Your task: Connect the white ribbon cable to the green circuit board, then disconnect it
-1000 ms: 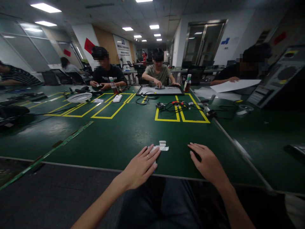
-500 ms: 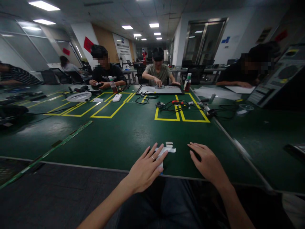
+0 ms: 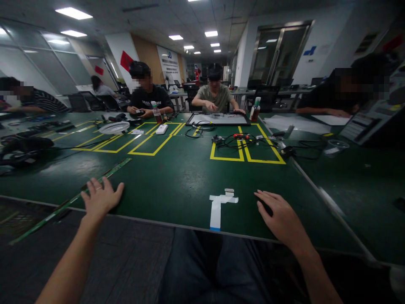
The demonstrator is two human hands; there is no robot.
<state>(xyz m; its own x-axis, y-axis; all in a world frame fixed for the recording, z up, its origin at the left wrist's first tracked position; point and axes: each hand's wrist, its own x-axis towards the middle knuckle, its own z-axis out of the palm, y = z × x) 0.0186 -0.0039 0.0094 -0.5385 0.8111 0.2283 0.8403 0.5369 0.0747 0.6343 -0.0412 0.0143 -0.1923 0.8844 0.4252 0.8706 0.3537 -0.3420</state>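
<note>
My left hand (image 3: 101,195) is over the long, narrow green circuit board strip (image 3: 71,203) at the left, its fingers spread. Whether the fingertips touch the strip I cannot tell. The strip lies aslant, its near end jutting past the table edge. My right hand (image 3: 278,215) rests on the table with fingers stretched out and nothing in them. To its left lies a white flat ribbon cable (image 3: 215,213) with a blue end at the table edge. A strip of whitish tape (image 3: 232,200) crosses its top, beside a small pale connector piece (image 3: 229,191).
Yellow tape outlines (image 3: 228,159) mark the green table (image 3: 171,181). Black cables (image 3: 223,141), a white fan grille (image 3: 114,128), a white box (image 3: 162,129) and two bottles (image 3: 255,109) stand or lie farther back. Several people sit around; one works over a framed panel (image 3: 218,119). A computer case (image 3: 373,114) stands right.
My left hand has left the white ribbon cable and moved left to the green circuit board strip. The cable now shows in full. My right hand stays nearly in place; the view has shifted slightly.
</note>
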